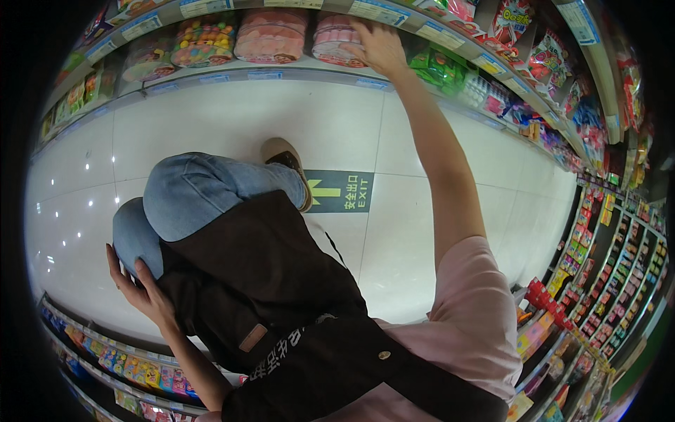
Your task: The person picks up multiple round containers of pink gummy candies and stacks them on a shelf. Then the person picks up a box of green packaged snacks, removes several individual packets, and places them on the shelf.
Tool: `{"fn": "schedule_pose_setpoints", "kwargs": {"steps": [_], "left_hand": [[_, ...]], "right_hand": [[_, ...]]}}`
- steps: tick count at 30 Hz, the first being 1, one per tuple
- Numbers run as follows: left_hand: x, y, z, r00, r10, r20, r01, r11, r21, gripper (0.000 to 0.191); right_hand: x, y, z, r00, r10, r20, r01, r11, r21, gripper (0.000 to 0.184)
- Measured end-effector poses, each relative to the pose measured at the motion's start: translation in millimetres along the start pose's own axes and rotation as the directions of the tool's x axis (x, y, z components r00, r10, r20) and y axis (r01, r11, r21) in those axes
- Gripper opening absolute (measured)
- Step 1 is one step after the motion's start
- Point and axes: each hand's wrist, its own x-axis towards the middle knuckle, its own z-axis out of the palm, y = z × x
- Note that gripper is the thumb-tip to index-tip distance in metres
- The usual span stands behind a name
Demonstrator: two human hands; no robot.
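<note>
My right hand [381,48] reaches to the lower shelf and grips the right side of a clear plastic jar of pink candy [332,41]. Its thumb and index finger lie across the jar's front; the other fingers are partly hidden behind the shelf edge. Beside it on the left stands another jar of pink candy [271,39], then a jar of multicoloured round candies [203,42]. My left hand [145,295] rests against my jeans-covered knee [138,242], fingers apart, holding nothing.
An upper shelf edge with price tags [377,11] overhangs the jars. Green candy bags [437,68] lie right of my hand. A dark exit sign [340,191] is on the tiled floor [406,227]. Stocked shelves [137,364] stand behind me, and a candy rack [606,274] at right.
</note>
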Motion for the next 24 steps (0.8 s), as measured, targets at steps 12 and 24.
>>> {"fn": "schedule_pose_setpoints", "kwargs": {"steps": [12,24], "left_hand": [[2.8,-9.1,-2.2,0.996,0.080,0.042,-0.084,0.991,0.101,0.052],[0.4,2.8,0.2,0.996,0.079,0.040,-0.083,0.991,0.108,0.049]], "right_hand": [[-167.6,-13.1,101.9,0.873,0.486,-0.049,-0.460,0.852,0.250,0.047],[-159.7,-9.9,106.3,0.909,0.414,-0.050,-0.417,0.905,-0.089,0.051]]}}
